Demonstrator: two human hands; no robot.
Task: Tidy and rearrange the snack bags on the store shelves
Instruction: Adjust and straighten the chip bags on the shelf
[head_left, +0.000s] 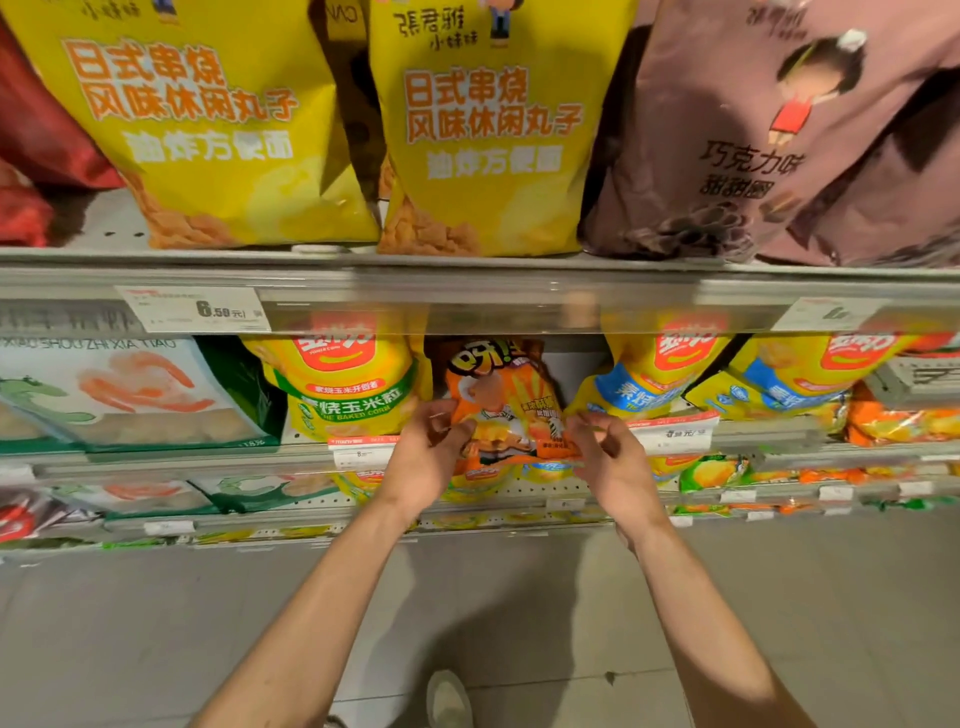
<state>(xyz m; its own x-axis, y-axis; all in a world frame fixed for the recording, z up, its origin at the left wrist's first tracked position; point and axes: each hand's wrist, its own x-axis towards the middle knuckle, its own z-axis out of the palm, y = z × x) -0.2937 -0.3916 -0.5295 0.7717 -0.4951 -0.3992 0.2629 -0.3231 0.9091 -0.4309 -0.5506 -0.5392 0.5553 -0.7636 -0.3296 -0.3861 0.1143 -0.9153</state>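
Orange bag (506, 410) upright on second shelf (208, 456), pinched at both lower edges: left hand (426, 457) on its left side, right hand (608, 457) on its right, fingers curled on foil. Left of orange bag, green-banded corn bag (353, 384); right of it, blue-banded bag (644, 379). Above it, price rail (467, 306) and yellow bags (483, 130)

A white price tag (193, 307) reading 6.50 sits in the clear rail (467, 306) along the front edge of the upper shelf. Another price tag (675, 431) hangs on the shelf edge below. The floor (519, 623) is grey tiles, and a light shoe (448, 699) stands on it.
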